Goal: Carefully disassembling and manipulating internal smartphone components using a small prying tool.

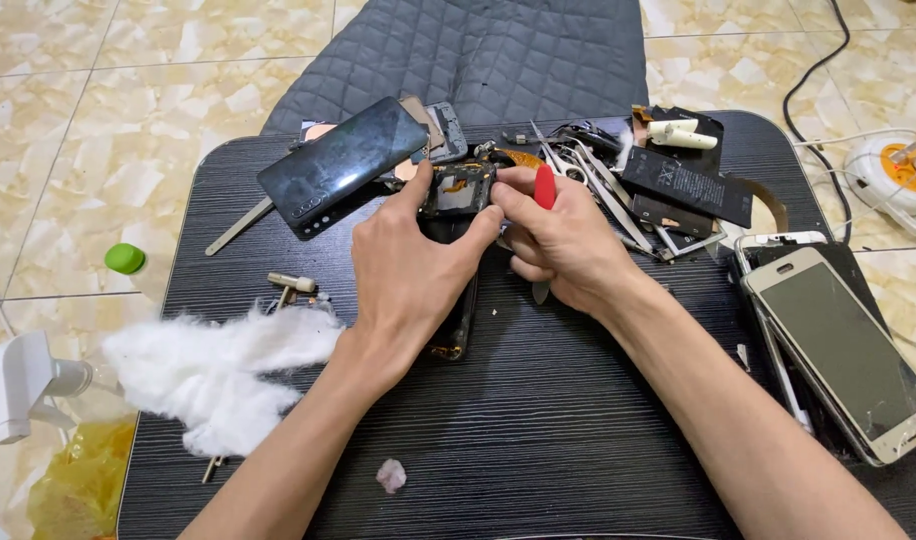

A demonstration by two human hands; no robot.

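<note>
While both hands meet over the middle of the low black wood-grain table point(538, 440), the opened phone body with exposed dark circuit parts and orange flex strips point(460, 190) sits between them, just behind the table's centre.

Left hand point(408, 270): thumb and forefinger spread around the phone body's left and lower edges, gripping it; the other fingers are curled underneath, out of sight.

Right hand point(563, 240): fingers closed around a small red-handled tool point(545, 187), red end up beside the phone body's right edge, thumb pressed toward the phone.

Left of the phone body: a detached glossy black phone screen panel point(343, 165), tilted up; past it a flat metal pry strip point(240, 227) at the table's left rim.

Right of the phone body: metal tweezers point(603, 185), then a flat black rectangular phone battery point(686, 186), then a small white cylinder point(683, 133) on dark parts.

Far right edge of the table: a white-framed phone with cracked grey screen point(846, 352), lying on other dark handsets.

Front left of the phone body: a loose wad of white cotton wool point(213, 365), overhanging the table edge; a small pinkish cotton scrap point(391, 475) nearer the front.

On the tiled floor left of the table: a green round cap point(125, 258).
</note>
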